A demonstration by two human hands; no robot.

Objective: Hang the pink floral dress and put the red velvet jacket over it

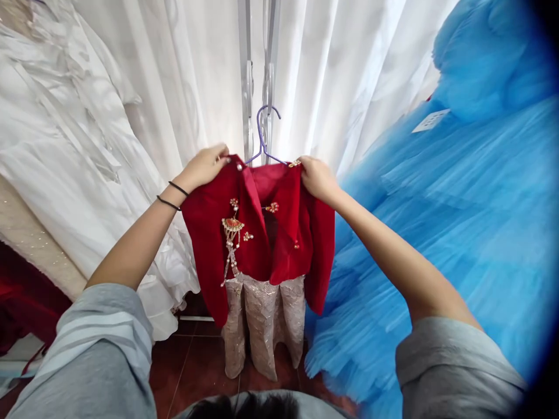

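A red velvet jacket (209,227) hangs on a purple hanger (261,128) in front of me. My left hand (209,166) grips the jacket's left shoulder in view, its fingers closed on the cloth. On the opposite shoulder my right hand (318,179) is closed too, beside a gold clasp (295,163). The front of the jacket hangs partly open. A fan-shaped brooch (233,226) with dangling bead strings decorates it. Below the jacket's hem falls a pale pinkish, shiny skirt (259,326).
White gowns (87,151) hang at the left. A large blue tulle dress (454,221) with a white tag (430,120) fills the right side. White curtains (340,70) and a metal rack post (248,87) stand behind. The floor (179,372) is dark red tile.
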